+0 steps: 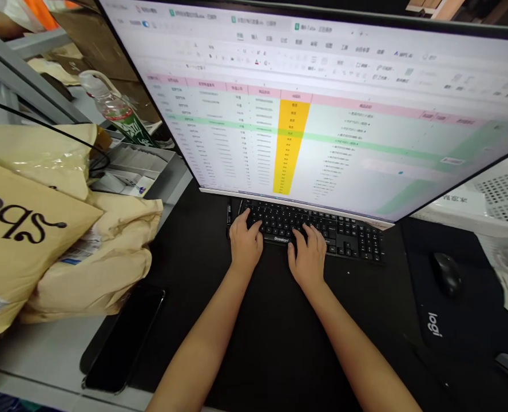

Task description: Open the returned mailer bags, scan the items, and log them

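Note:
Both of my hands rest on a black keyboard point(352, 237) below the monitor. My left hand point(245, 243) lies over the left end of the keys, fingers apart and holding nothing. Over the middle keys, my right hand point(309, 254) is spread with its fingertips on or just above them. The monitor point(219, 137) shows a spreadsheet with a pink header row, a yellow column and a green highlighted row; its text is too blurred to read. A black pen-like stick point(229, 213) stands beside the keyboard's left end.
Right of the keyboard, a black mouse point(447, 273) sits on a dark mouse pad point(460, 332). A dark phone point(125, 340) lies at left, near tan parcels point(95, 263). Behind them are a green-labelled bottle point(123, 114) and an open box of papers point(159, 177). A white basket point(505, 191) stands at right.

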Demonstrator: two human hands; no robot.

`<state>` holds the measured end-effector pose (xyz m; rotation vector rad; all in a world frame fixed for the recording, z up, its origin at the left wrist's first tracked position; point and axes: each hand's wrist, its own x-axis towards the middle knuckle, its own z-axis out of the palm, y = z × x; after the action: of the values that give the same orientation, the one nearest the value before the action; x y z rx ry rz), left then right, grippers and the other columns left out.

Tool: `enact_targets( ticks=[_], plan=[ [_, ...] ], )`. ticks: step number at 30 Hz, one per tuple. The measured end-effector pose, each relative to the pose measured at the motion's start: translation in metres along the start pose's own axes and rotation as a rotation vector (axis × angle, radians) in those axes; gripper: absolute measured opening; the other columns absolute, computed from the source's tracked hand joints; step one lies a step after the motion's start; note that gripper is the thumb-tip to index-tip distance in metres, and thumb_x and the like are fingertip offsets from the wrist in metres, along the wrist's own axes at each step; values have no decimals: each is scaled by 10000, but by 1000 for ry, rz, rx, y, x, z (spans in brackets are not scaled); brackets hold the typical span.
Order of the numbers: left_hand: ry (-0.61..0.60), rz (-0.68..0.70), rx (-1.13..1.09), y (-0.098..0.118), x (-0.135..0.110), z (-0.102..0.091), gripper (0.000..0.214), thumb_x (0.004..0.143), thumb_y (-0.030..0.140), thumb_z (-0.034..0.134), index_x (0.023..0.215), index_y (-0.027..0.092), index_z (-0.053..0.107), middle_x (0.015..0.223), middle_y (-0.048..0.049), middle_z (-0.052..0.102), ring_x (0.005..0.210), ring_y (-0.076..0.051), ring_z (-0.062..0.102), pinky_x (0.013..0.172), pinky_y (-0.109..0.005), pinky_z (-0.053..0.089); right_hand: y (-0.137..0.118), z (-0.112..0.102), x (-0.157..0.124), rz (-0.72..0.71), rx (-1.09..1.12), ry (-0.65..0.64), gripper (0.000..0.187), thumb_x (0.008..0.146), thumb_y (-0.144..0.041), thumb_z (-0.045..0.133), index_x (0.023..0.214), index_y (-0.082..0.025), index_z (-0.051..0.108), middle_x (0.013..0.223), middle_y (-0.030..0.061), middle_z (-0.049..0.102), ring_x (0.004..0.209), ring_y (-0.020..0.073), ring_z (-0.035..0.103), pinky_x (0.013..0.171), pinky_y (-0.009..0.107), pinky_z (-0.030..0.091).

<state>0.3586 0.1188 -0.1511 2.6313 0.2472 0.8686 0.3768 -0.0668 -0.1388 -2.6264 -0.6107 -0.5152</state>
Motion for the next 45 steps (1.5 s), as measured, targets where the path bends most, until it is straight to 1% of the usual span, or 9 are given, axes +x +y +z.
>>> enact_targets(
  ticks=[7,13,18,24,27,30,33,36,45],
  plan=[
    [-7,0,-53,-1,1,-2,308,913,89,508,1108,144,740,1392,-202,585,1290,-338,549,1075,-540,463,-9,8,16,1,-32,-54,365,1008,-371,483,1299,-243,663,1457,126,515,1441,343,333,1198,597,257],
    [-12,36,-95,-3,5,-1,274,933,131,507,1105,115,720,1304,-209,624,1239,-329,576,1062,-511,482,-12,5,24,70,49,-23,497,1010,-358,453,1418,-77,502,1328,168,629,1422,314,364,1240,581,177],
    [-18,63,-74,-2,6,1,248,942,175,521,1106,113,696,1280,-206,628,1210,-341,581,1037,-524,498,-7,2,23,38,39,-23,515,914,-219,510,1425,-160,499,1487,138,506,1483,285,300,1261,557,140],
    [-27,77,-69,2,6,-1,228,941,182,523,1105,143,676,1273,-186,625,1212,-330,582,1028,-508,506,7,-19,12,76,19,32,538,932,-389,573,1421,-184,486,1527,148,457,1488,300,290,1245,583,164],
    [-25,72,-84,1,6,-1,226,935,191,525,1104,157,672,1268,-182,622,1213,-333,577,1027,-512,499,55,-49,-5,131,-52,72,434,948,-357,540,1346,-183,553,1475,162,495,1422,324,375,1192,605,259],
    [-29,60,-98,0,7,0,229,926,194,526,1101,170,672,1247,-175,621,1188,-330,580,1021,-509,494,139,-91,-34,261,-168,171,381,913,-354,562,1240,-168,625,1380,193,550,1314,354,467,1105,613,359],
    [-29,53,-107,0,7,1,229,916,196,525,1083,164,678,1223,-182,624,1171,-335,578,1017,-512,490,228,-131,-67,436,-256,228,493,901,-445,540,1273,-129,613,1367,242,538,1313,383,470,1113,622,341],
    [-23,60,-103,0,8,2,224,911,198,529,1069,157,683,1202,-186,629,1159,-337,581,1024,-516,481,289,-152,-92,494,-206,112,680,886,-580,521,1407,-143,523,1461,233,464,1390,377,413,1138,591,343],
    [-25,109,-17,2,8,7,199,928,209,529,1044,143,677,1169,-181,651,1106,-328,602,992,-502,496,336,-141,-89,536,-224,74,660,855,-532,575,1424,-198,551,1487,167,481,1358,323,478,1109,473,432]
  ],
)
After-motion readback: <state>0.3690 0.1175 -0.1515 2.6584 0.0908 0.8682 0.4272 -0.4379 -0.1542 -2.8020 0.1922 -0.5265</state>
